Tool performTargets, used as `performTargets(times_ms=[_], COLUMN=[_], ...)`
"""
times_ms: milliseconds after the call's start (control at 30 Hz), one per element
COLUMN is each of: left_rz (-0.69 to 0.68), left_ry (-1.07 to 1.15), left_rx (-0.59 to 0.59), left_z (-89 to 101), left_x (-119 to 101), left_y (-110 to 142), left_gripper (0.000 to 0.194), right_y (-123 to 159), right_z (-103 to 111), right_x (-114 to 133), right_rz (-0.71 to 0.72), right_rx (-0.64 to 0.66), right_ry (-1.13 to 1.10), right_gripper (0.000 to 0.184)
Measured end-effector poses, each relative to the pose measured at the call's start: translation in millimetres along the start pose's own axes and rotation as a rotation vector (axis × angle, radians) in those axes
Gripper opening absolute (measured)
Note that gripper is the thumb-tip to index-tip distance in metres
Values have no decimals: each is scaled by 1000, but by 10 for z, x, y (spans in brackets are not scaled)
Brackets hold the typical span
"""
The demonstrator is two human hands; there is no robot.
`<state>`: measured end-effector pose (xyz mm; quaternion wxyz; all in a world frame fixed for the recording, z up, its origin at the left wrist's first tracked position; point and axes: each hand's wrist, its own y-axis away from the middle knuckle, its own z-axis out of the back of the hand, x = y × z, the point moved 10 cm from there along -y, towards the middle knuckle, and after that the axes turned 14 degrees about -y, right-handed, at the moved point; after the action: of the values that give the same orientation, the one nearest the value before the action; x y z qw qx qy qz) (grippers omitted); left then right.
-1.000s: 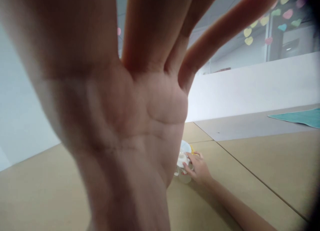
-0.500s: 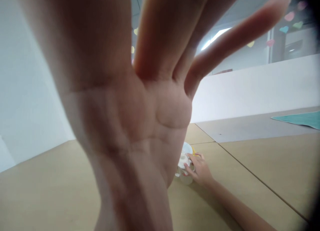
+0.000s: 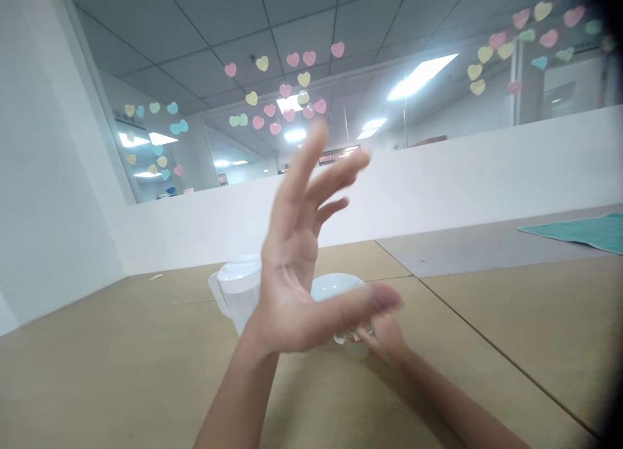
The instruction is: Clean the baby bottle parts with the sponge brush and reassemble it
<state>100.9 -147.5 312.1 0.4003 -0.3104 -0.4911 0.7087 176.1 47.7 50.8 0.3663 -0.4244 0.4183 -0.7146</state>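
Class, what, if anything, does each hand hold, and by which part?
Left hand holds nothing. Right hand touches the right side of the clear cup; whether it grips is hidden.

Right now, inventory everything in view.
Lidded, handled pitcher: one, white, left
Round vessel: one, white, centre
Red-lettered cup: one, clear, in front of vessel
Small flat scrap: one, beige, far left
Fabric cloth: one, teal, far right
Table panels: several, tan and grey, below
Walls: two, white, left and back
Window glass: one, clear, above back wall
Heart-shaped stickers: many, pink, yellow, green, blue, on glass
Ceiling lights: several, white, seen in glass
Left hand: one, bare, raised at centre
Right hand: one, bare, at cup
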Motion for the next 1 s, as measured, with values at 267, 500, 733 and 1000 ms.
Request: performTargets(times_ms=[267, 500, 733, 1000], left_rz=[477, 476, 349, 337], left_ry=[-35, -94, -281, -411], left_rx=[28, 260, 420, 376], left_z=[-907, -1336, -1449, -1443], left_x=[1801, 2042, 2114, 2111], left_y=[1577, 2258, 2393, 2395], left_gripper=[45, 62, 78, 60], right_y=[-25, -31, 30, 19], right_z=[5, -56, -68, -106], right_x=[-69, -123, -135, 39], right_rz=[-72, -213, -222, -140], right_rx=[31, 28, -25, -31], right_ry=[-69, -244, -280, -161], right_gripper=[41, 36, 31, 28])
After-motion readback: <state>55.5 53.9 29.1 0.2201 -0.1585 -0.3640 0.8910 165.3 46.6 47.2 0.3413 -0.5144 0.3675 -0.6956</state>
